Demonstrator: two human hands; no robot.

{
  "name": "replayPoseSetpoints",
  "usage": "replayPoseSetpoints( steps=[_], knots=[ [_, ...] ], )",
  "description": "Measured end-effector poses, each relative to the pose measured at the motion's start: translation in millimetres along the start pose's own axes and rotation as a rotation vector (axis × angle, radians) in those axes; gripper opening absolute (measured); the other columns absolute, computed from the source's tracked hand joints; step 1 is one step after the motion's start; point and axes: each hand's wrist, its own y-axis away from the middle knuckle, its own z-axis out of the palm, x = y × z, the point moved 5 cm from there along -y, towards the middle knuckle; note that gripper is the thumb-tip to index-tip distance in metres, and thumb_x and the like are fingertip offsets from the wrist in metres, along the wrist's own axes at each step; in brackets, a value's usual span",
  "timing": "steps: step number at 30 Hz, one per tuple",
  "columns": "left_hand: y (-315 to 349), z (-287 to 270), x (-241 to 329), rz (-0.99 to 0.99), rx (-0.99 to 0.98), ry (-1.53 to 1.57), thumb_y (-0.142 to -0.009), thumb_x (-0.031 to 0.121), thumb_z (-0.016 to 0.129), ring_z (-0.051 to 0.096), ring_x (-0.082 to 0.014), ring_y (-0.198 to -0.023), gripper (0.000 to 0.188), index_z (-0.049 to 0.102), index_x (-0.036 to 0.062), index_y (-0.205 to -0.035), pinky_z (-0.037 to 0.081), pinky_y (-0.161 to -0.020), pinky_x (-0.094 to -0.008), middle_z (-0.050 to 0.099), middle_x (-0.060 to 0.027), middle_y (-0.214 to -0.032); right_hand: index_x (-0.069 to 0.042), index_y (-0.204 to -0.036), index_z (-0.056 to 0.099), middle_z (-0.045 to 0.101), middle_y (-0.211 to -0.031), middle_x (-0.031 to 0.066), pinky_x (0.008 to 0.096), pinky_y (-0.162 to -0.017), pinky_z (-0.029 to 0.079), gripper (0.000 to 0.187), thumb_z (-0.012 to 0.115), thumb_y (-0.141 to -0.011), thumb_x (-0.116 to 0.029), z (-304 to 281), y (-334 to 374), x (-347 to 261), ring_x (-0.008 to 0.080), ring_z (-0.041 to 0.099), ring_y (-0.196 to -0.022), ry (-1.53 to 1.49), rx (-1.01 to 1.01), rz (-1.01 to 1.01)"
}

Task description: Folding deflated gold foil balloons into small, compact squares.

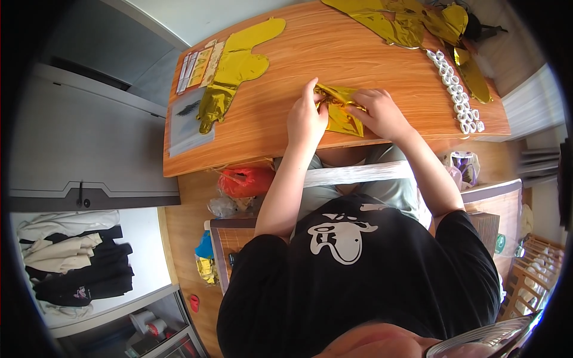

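A crumpled, partly folded gold foil balloon lies at the table's near edge, in front of my body. My left hand grips its left side, with the index finger pointing up and the thumb against the foil. On the other side, the fingers of my right hand are bent onto the upper right part and pinch it. Some of the foil is hidden behind my fingers. A flat gold foil balloon with rounded lobes rests farther left on the table.
More gold foil balloons are heaped at the far right. Small white rolls line the right side of the wooden table. Printed cards and a clear plastic bag lie left. White strips cross my lap; a red bag sits below.
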Motion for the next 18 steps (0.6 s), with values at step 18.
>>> replayPoseSetpoints(
  steps=[18],
  knots=[
    [9, -21, -15, -0.022, 0.009, -0.056, -0.089, 0.014, 0.074, 0.073, -0.0264, -0.091, 0.048, 0.057, 0.0047, -0.133, 0.057, -0.079, -0.0391, 0.075, -0.0126, -0.104, -0.014, -0.118, 0.073, 0.071, -0.104, 0.0052, 0.0411, -0.096, 0.049, 0.033, 0.071, -0.092, -0.034, 7, 7, -17, 0.0285, 0.067, -0.096, 0.248, 0.102, -0.183]
  ],
)
